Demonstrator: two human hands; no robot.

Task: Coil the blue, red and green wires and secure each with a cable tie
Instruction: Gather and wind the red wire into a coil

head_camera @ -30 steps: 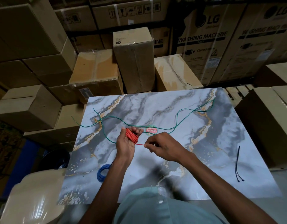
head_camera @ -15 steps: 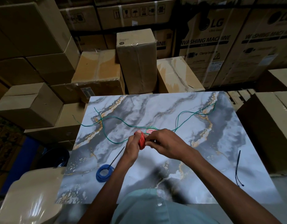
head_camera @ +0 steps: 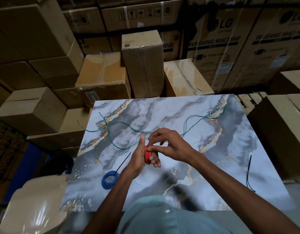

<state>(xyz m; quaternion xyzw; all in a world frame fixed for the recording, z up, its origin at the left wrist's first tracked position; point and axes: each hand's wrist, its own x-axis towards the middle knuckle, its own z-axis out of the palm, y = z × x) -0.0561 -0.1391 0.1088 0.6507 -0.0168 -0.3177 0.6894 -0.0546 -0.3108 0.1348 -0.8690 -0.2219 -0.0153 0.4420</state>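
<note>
The right hand (head_camera: pixel 169 146) is covering part of the red coil (head_camera: pixel 147 157) and a stretch of the green wire (head_camera: pixel 129 127), the left forearm is hiding the blue coil's (head_camera: pixel 109 179) near right edge, and the lower frame edge is cutting off both arms.

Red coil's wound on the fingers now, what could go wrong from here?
The red wire coil is untied, wrapped round the left hand fingers; sliding it off may let it spring loose. The spare black cable ties lie far right, so the right hand must probably let go to fetch one.
</note>
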